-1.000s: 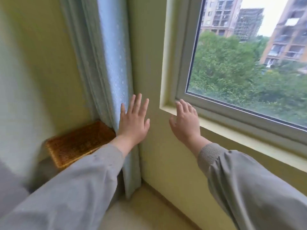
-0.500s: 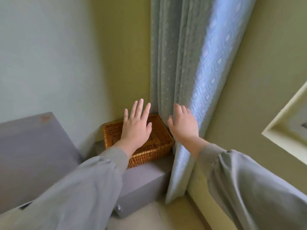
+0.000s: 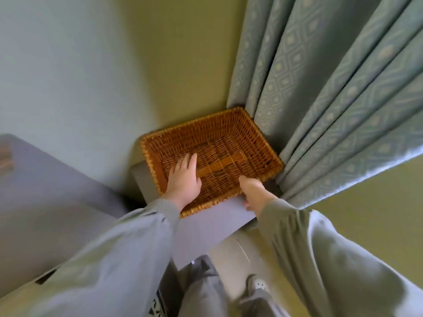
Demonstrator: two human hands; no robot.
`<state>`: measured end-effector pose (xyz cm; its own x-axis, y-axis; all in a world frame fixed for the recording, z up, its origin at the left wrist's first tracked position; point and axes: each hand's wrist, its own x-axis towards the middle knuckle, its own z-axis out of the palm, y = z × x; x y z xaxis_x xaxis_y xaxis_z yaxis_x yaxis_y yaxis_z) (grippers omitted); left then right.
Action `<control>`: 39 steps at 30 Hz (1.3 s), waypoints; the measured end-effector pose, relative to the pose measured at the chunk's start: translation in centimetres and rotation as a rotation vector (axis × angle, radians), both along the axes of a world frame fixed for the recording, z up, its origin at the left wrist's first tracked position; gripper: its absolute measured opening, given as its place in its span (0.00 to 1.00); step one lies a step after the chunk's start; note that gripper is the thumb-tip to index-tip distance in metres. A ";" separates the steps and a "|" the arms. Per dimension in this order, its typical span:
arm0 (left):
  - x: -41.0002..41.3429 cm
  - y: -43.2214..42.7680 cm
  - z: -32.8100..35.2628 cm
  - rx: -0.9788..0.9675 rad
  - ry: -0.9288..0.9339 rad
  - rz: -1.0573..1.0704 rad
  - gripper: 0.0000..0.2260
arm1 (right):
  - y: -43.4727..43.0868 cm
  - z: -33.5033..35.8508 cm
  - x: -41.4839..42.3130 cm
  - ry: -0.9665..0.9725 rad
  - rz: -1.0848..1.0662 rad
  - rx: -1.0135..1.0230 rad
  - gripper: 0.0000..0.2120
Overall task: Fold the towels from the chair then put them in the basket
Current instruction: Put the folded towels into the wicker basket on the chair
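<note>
Here, left hand (image 3: 183,178) flat, empty over basket (image 3: 196,129); right hand (image 3: 254,193) at five o'clock rim, grasp unclear — risks tugging it off ledge (image 3: 217,217).

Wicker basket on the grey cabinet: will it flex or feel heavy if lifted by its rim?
Probably stiff: the rectangular brown wicker basket has tight weave and a braided rim, so it should keep shape. Likely light: shallow, holding nothing. It may slide on the smooth grey cabinet top if pushed.
</note>
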<state>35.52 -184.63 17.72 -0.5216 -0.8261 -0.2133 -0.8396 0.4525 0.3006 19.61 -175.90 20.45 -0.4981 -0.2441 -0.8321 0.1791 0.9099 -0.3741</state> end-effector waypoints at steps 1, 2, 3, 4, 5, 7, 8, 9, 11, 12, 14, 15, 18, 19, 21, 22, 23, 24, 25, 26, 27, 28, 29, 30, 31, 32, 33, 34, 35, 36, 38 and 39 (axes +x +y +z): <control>0.2 -0.2 -1.2 0.062 -0.039 -0.029 0.31 | 0.0 -1.3 0.4 -0.054 -0.042 0.021 0.26; 0.4 -0.5 -2.3 0.123 -0.073 -0.058 0.30 | -0.1 -2.7 1.0 -0.120 -0.084 0.032 0.28; 0.6 -1.1 -3.4 0.184 -0.093 -0.083 0.30 | -0.4 -4.3 1.8 -0.183 -0.134 0.028 0.29; 0.7 -1.4 -4.3 0.236 -0.106 -0.104 0.29 | -0.6 -5.6 2.6 -0.229 -0.182 0.022 0.28; 0.8 -1.6 -5.0 0.277 -0.116 -0.120 0.28 | -0.7 -6.6 3.3 -0.247 -0.224 0.017 0.25; 1.1 -1.9 -6.3 0.325 -0.136 -0.176 0.26 | -1.2 -8.5 4.8 -0.197 -0.303 -0.008 0.16; 1.2 -1.9 -6.7 0.323 -0.146 -0.221 0.25 | -1.4 -9.2 5.3 -0.148 -0.352 -0.034 0.11; 1.5 -2.0 -7.0 0.310 -0.155 -0.276 0.24 | -1.7 -9.7 5.7 -0.118 -0.413 -0.060 0.07; 1.9 -2.2 -7.3 0.271 -0.168 -0.370 0.23 | -2.0 -9.9 5.6 -0.097 -0.510 -0.098 0.05; 2.1 -2.3 -7.2 0.249 -0.186 -0.410 0.22 | -1.6 -9.8 5.3 -0.089 -0.539 -0.088 0.06; 2.1 -2.5 -6.8 0.143 -0.226 -0.486 0.22 | -0.4 -9.6 4.0 -0.047 -0.516 -0.055 0.07; 1.9 -2.7 -6.5 0.065 -0.239 -0.521 0.23 | 0.5 -9.5 3.0 -0.011 -0.476 -0.040 0.07; 0.9 -3.2 -5.5 -0.123 -0.239 -0.528 0.31 | 2.7 -8.1 -0.1 0.119 -0.312 0.005 0.06; 0.6 -3.1 -5.2 -0.150 -0.223 -0.479 0.33 | 3.4 -7.5 -1.1 0.152 -0.250 0.018 0.06; 0.1 -2.6 -4.7 -0.144 -0.180 -0.310 0.37 | 4.7 -6.7 -2.5 0.197 -0.139 0.064 0.06; 0.0 -2.1 -4.5 -0.100 -0.173 -0.198 0.39 | 5.4 -6.3 -3.0 0.207 -0.092 0.093 0.06; -0.1 -1.5 -4.3 -0.016 -0.174 -0.078 0.40 | 6.3 -6.0 -3.4 0.213 -0.051 0.119 0.06; 0.0 -0.7 -4.1 0.096 -0.162 0.043 0.41 | 7.4 -5.7 -3.7 0.211 -0.014 0.138 0.06; 0.1 0.1 -4.1 0.197 -0.125 0.150 0.42 | 8.6 -5.4 -4.0 0.206 0.022 0.147 0.06; 0.3 0.9 -4.1 0.261 -0.077 0.231 0.42 | 9.8 -5.1 -4.3 0.205 0.055 0.151 0.06; 0.4 1.8 -4.1 0.290 -0.048 0.279 0.40 | 11.2 -4.8 -4.6 0.210 0.083 0.157 0.06; 0.2 2.8 -4.0 0.289 -0.065 0.286 0.38 | 12.7 -4.3 -4.9 0.218 0.100 0.170 0.06; 0.0 3.6 -4.0 0.279 -0.113 0.290 0.35 | 13.9 -4.0 -5.1 0.224 0.120 0.185 0.06; -0.3 4.6 -3.8 0.273 -0.147 0.295 0.31 | 15.2 -3.7 -5.3 0.242 0.137 0.194 0.06; -0.8 6.0 -3.6 0.284 -0.150 0.308 0.24 | 16.8 -3.3 -5.6 0.273 0.155 0.197 0.06; -1.3 7.5 -3.4 0.313 -0.135 0.326 0.18 | 18.3 -3.0 -5.8 0.309 0.173 0.196 0.06; -1.7 9.0 -3.1 0.342 -0.122 0.346 0.13 | 19.8 -2.7 -6.1 0.344 0.191 0.193 0.05; -2.1 10.4 -3.0 0.363 -0.115 0.358 0.12 | 21.0 -2.5 -6.3 0.375 0.206 0.193 0.05; -2.5 12.1 -3.0 0.381 -0.115 0.354 0.12 | 22.7 -2.2 -6.6 0.403 0.211 0.196 0.05; -3.0 13.8 -3.1 0.391 -0.119 0.347 0.12 | 24.4 -2.0 -7.0 0.428 0.210 0.201 0.05; -4.2 18.0 -3.3 0.396 -0.121 0.334 0.12 | 28.6 -1.7 -7.7 0.473 0.180 0.220 0.06; -4.7 19.9 -3.4 0.403 -0.116 0.332 0.12 | 30.4 -1.6 -8.0 0.495 0.164 0.230 0.06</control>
